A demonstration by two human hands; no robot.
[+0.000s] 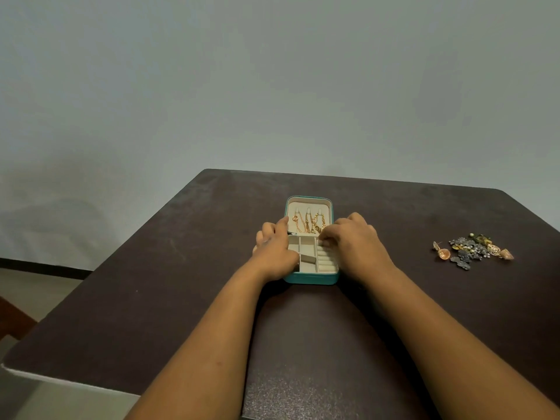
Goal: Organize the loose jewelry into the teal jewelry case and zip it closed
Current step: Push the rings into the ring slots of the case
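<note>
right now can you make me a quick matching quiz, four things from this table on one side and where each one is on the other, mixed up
Things:
1. gold chains
2. loose jewelry pile
3. left hand
4. right hand

Places:
A. on the table, far right of the case
B. at the case's right edge
C. hanging in the open lid
D. at the case's left edge

Pairs: 1-C, 2-A, 3-D, 4-B

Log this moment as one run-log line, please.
case open | chains in lid | both hands on case | jewelry pile right, untouched
</note>
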